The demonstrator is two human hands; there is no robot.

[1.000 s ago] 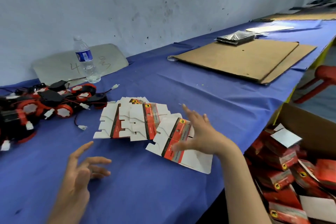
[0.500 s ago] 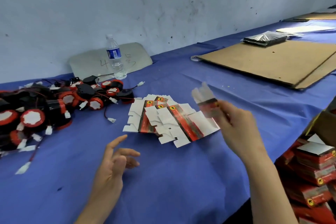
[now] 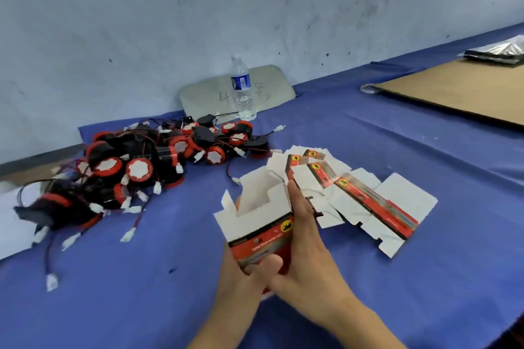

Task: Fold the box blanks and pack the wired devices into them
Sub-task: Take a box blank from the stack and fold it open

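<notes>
Now I see the box blank (image 3: 259, 217) between both hands: left hand (image 3: 241, 275) and right hand (image 3: 304, 246) grip it, half-folded, white flaps up, red panel facing me.

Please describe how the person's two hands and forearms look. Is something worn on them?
The left hand and right hand are bare: no gloves, rings or watch show. Both forearms are bare down to the bottom edge of the picture, with no sleeve, bracelet or marking in view. The fingers look slim, and the nails cannot be made out.

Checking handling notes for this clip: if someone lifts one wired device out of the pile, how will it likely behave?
Its thin wires look tangled through the wired devices pile, so neighbours probably drag along. The round bodies may roll once free. The leads look floppy.
</notes>
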